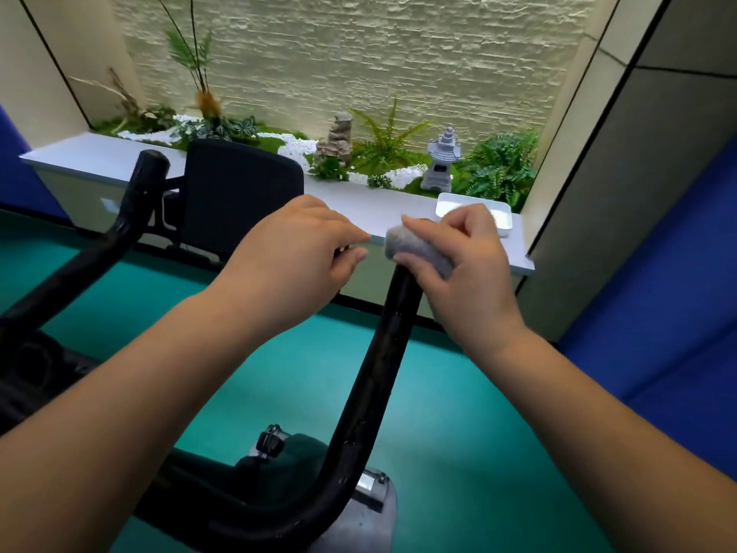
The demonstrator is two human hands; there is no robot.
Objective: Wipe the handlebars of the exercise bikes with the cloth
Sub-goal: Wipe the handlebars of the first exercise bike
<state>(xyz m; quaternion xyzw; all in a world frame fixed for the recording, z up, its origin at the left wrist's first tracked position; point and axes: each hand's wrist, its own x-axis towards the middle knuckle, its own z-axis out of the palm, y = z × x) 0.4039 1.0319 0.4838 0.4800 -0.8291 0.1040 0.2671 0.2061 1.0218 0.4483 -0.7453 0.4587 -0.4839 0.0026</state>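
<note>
The grey cloth [414,246] capped the right handlebar [383,353] tip, gripped around it by the right hand [466,269]. The left hand [295,253] hovered beside, fingers loosely curled, empty. Best to twist while sliding down, keeping the cloth wrapped.

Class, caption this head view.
Right hand wraps grey cloth over handlebar tip; left hand alongside.

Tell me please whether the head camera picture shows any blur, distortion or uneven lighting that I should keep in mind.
In the head view, the right hand and the grey cloth it grips on the right handlebar are slightly motion-blurred; the left hand looks sharper. The wide angle bends the wall edges at the frame sides. The stone wall is brightly lit, and the ledge is bright too.
</note>
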